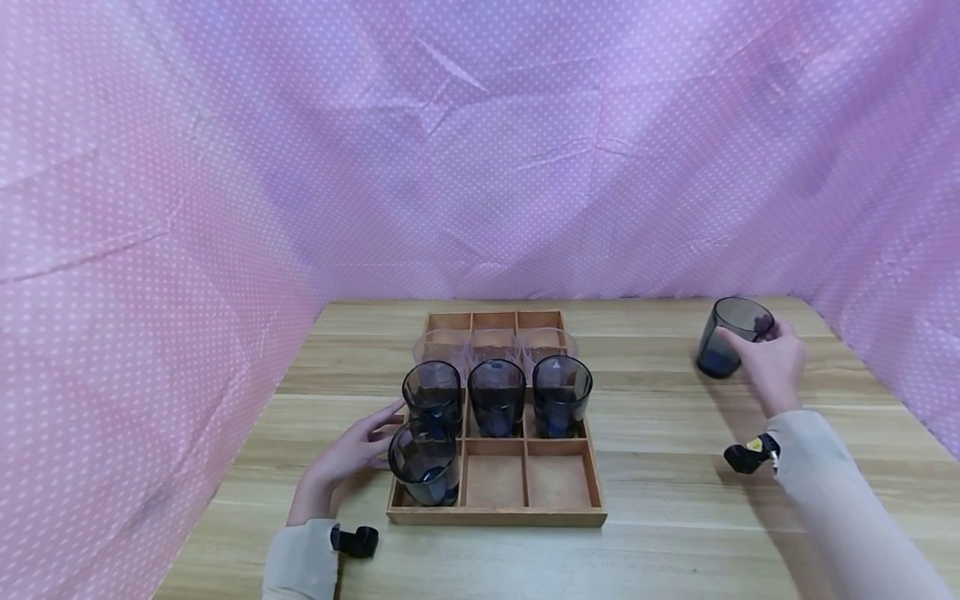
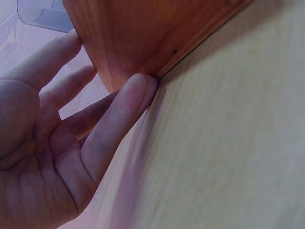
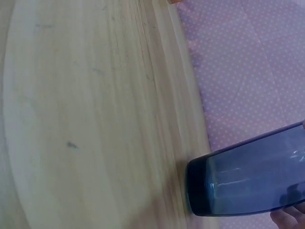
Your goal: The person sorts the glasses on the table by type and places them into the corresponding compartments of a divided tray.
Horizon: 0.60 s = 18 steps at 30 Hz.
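Note:
My right hand point(image 1: 772, 367) grips a dark tinted glass point(image 1: 714, 348) at the right of the table, its thumb and fingers around the upper side. The same glass point(image 3: 252, 174) shows side-on in the right wrist view; whether its base touches the table, I cannot tell. On the left, my left hand point(image 1: 356, 452) rests against the side of a wooden compartment tray point(image 1: 495, 518). In the left wrist view its fingers point(image 2: 119, 117) are extended and touch the tray's wall point(image 2: 119, 43). Dark glasses stand in the tray: three in one row and one front-left glass point(image 1: 426, 471).
Three clear glasses point(image 1: 442, 342) stand in the tray behind the dark row. Two front compartments point(image 1: 495, 479) show bare wood. A pink dotted cloth point(image 1: 480, 167) hangs around the back and sides of the wooden table point(image 1: 645, 467).

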Each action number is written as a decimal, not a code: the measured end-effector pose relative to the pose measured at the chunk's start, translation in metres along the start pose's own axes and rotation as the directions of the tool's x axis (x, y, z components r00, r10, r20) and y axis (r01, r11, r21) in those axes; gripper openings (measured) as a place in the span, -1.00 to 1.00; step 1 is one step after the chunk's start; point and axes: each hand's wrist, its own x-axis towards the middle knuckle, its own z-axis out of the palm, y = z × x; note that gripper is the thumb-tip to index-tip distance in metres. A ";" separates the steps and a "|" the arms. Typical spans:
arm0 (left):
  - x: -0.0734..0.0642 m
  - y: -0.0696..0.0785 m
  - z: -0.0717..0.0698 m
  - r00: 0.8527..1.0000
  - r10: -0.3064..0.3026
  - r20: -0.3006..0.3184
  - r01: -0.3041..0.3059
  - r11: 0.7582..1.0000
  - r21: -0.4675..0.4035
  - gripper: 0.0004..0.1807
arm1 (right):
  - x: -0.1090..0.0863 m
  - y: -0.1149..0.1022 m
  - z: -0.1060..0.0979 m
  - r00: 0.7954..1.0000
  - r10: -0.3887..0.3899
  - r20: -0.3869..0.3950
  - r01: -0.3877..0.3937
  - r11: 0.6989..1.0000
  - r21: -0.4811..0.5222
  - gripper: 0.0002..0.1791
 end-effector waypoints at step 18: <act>0.000 0.000 0.000 1.000 0.001 -0.005 -0.001 1.000 0.018 -0.25 | -0.017 -0.004 -0.029 0.888 -0.239 0.393 0.170 0.964 0.204 -0.32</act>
